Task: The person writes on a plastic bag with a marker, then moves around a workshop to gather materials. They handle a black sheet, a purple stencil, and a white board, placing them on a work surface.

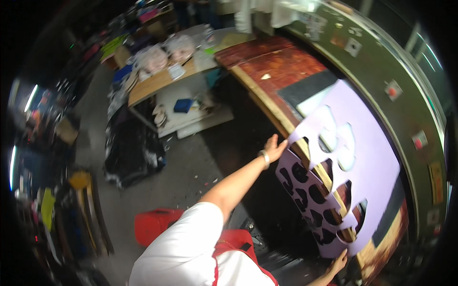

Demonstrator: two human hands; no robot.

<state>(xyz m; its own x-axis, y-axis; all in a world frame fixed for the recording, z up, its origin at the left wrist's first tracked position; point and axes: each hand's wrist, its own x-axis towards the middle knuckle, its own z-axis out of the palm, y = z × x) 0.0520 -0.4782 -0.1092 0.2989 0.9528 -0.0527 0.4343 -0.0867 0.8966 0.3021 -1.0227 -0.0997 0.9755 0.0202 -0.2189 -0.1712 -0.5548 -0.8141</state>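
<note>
A glossy, crumpled black plastic bag (pixel 131 148) slumps on the floor at left. Further right stands a table (pixel 148 85) with a smooth wood-grain top. At right, a thin, matte lilac sheet (pixel 374 148), riddled with rounded cut-outs, lies across a scuffed reddish-brown bench (pixel 298 64) and droops over its near edge. The left arm stretches forward, its hand (pixel 275 148) grasping the sheet's left edge. The right hand (pixel 339 263), lower down, holds the near corner; its exact finger grip is unclear.
</note>
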